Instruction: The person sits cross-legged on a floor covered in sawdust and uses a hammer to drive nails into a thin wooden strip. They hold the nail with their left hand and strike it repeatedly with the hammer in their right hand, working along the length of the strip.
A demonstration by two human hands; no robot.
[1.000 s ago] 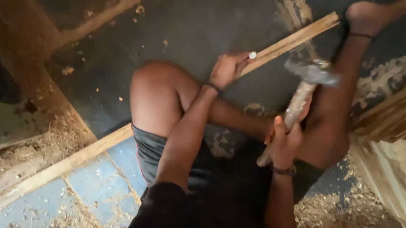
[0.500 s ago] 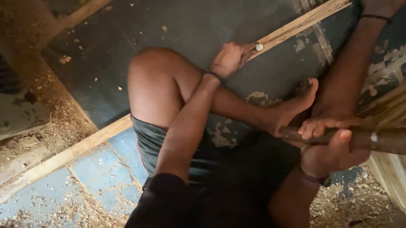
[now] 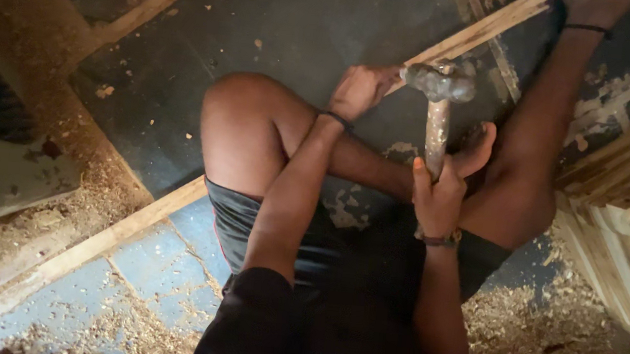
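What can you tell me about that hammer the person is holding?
The hammer has a worn, rusty-looking metal head and a pale wooden handle, stained and rough. It stands nearly upright in the view, head away from the person, over a long wooden strip. The right hand grips the handle's lower end; the left hand rests on the strip beside the head.

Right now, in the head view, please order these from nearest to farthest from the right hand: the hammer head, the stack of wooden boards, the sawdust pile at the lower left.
From the right hand:
1. Hammer head, just above the hand, on the handle it grips.
2. Stack of wooden boards, at the right edge.
3. Sawdust pile, far across at the lower left.
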